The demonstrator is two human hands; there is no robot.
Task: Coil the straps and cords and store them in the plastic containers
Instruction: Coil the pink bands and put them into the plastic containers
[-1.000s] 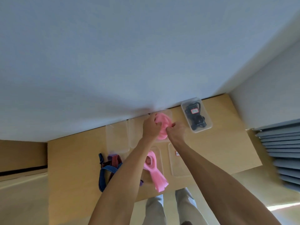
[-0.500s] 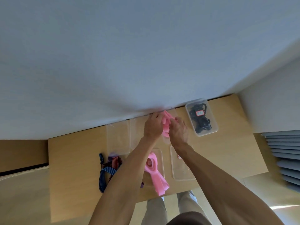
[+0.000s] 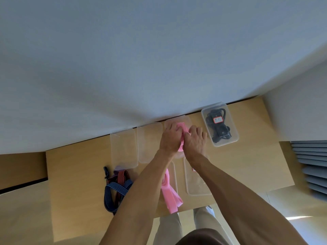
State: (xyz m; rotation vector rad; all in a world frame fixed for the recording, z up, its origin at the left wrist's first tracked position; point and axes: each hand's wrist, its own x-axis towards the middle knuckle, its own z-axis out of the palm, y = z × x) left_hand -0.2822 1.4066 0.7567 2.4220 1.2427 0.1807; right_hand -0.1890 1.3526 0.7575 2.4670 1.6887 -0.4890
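My left hand and my right hand both press down on a folded pink strap inside a clear plastic container at the back of the wooden table. Their fingers curl over the strap, most of which they hide. A second pink strap lies loose near the front edge, partly under my left forearm. A tangle of blue and red striped straps lies at the front left.
Two clear containers stand left of my hands. A closed container with black cords stands at the back right. A clear lid lies under my right forearm. A wall runs along the table's back edge.
Both hands have closed together over the pink strap and pushed it lower into the container; less of the strap shows now.
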